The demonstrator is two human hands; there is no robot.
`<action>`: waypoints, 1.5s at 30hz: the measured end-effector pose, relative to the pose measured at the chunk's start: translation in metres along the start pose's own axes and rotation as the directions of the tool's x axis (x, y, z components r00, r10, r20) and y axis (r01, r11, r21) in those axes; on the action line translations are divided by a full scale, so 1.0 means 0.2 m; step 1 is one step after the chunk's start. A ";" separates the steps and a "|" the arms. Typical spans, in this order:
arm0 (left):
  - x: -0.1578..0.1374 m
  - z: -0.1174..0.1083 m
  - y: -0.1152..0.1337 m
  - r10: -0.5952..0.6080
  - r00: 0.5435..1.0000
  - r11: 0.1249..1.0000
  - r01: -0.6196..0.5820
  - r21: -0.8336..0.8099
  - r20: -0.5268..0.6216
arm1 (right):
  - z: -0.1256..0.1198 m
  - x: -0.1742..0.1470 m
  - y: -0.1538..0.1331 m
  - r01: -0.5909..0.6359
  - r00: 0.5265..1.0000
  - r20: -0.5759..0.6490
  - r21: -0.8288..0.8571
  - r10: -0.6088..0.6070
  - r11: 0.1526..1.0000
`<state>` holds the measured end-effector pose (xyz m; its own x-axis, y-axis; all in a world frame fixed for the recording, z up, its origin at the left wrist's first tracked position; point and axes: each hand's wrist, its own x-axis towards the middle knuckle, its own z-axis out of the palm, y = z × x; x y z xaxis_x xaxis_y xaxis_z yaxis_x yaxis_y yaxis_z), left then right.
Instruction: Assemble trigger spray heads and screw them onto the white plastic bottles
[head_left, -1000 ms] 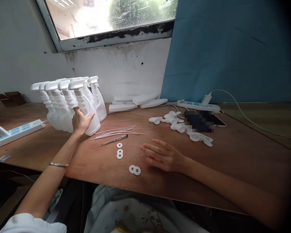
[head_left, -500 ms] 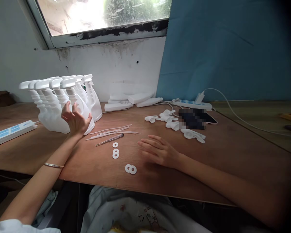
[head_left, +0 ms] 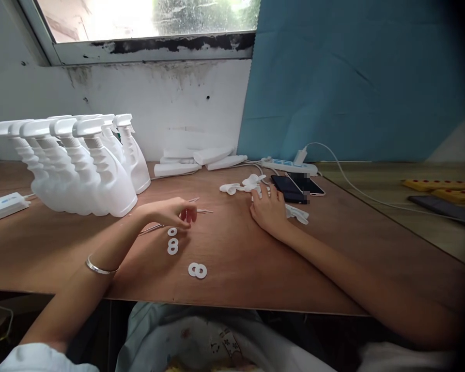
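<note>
My left hand (head_left: 174, 212) hovers over the thin white tubes (head_left: 206, 211) and the screwdriver (head_left: 152, 228), hiding most of both. Its fingers are loosely curled and the thumb stands apart, with nothing seen between them. White ring washers (head_left: 172, 243) lie just below it, and two overlapping washers (head_left: 197, 270) are nearer the table edge. My right hand (head_left: 269, 212) rests over the pile of white trigger spray heads (head_left: 251, 181), fingers spread and covering some of them. Another spray head (head_left: 297, 213) shows at its right side.
White spray bottles (head_left: 116, 181) with heads fitted stand grouped at the left. Several white bottles (head_left: 213, 155) lie along the wall. Two phones (head_left: 290, 190) and a power strip (head_left: 290, 166) with a cable are behind my right hand. Another power strip (head_left: 5, 206) lies far left.
My left hand has moved right from the standing bottles to above the tubes. My right hand has moved forward and right, from bare table onto the spray heads. The view has shifted slightly right.
</note>
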<state>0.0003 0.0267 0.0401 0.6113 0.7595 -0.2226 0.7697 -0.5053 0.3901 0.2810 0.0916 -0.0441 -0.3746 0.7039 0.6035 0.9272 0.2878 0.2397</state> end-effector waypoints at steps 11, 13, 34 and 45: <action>0.02 0.20 0.21 0.182 0.956 0.980 -0.196 0.039 0.229 | -0.03 -0.02 -0.05 0.241 0.960 0.101 0.189 -0.263 0.952; 0.02 0.20 0.22 0.208 0.945 0.974 -0.224 0.035 0.251 | -0.05 -0.04 -0.09 0.328 0.935 0.021 0.333 -0.355 0.884; 0.00 0.20 0.25 0.253 0.913 0.967 -0.232 -0.105 0.318 | -0.17 -0.09 -0.19 0.309 0.879 -0.031 0.797 -0.475 0.519; 0.04 0.21 0.16 0.198 0.977 0.939 -0.212 -0.272 -0.077 | -0.16 -0.08 -0.18 0.297 0.867 -0.042 0.843 -0.496 0.448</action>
<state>0.0369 -0.0001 0.0138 0.7358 0.6735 -0.0711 0.5429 -0.5238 0.6565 0.2537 0.0487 -0.0381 -0.7848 0.4404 0.4360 0.3002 0.8857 -0.3542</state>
